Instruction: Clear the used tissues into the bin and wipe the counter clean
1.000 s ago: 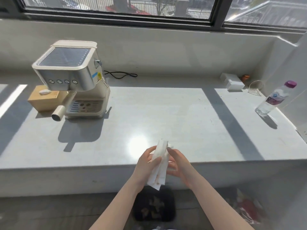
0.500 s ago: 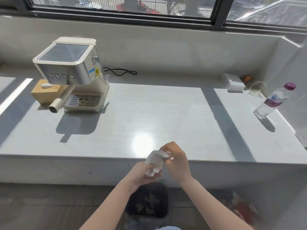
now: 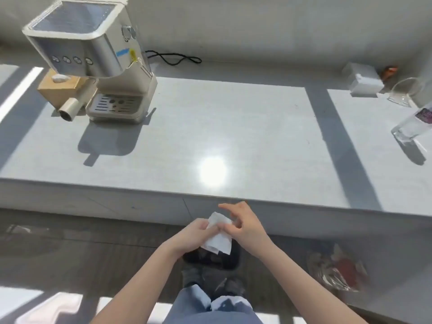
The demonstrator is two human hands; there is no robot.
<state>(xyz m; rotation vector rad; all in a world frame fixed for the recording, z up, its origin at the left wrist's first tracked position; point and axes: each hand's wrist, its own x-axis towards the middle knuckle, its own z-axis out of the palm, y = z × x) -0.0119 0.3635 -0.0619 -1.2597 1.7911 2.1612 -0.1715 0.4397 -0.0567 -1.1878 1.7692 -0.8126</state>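
Observation:
A white tissue (image 3: 218, 239) is held between both hands in front of the counter's front edge, below the top. My left hand (image 3: 191, 237) grips it from the left and my right hand (image 3: 245, 226) pinches its upper part from the right. Directly beneath the tissue a black bin (image 3: 224, 260) stands on the floor, mostly hidden by the tissue and my hands. The pale grey counter (image 3: 233, 127) stretches across the view with a bright sun glare near its front.
A coffee machine (image 3: 93, 54) stands at the back left with a brown tissue box (image 3: 58, 90) behind it and a black cable (image 3: 173, 58). At the right are a white box (image 3: 362, 80), a glass (image 3: 404, 92) and a water bottle (image 3: 413, 122). A plastic bag (image 3: 336, 272) lies on the floor.
The tissue went from a long folded strip above the counter edge to a smaller bundle lowered over the bin. The camera tilted down and moved closer.

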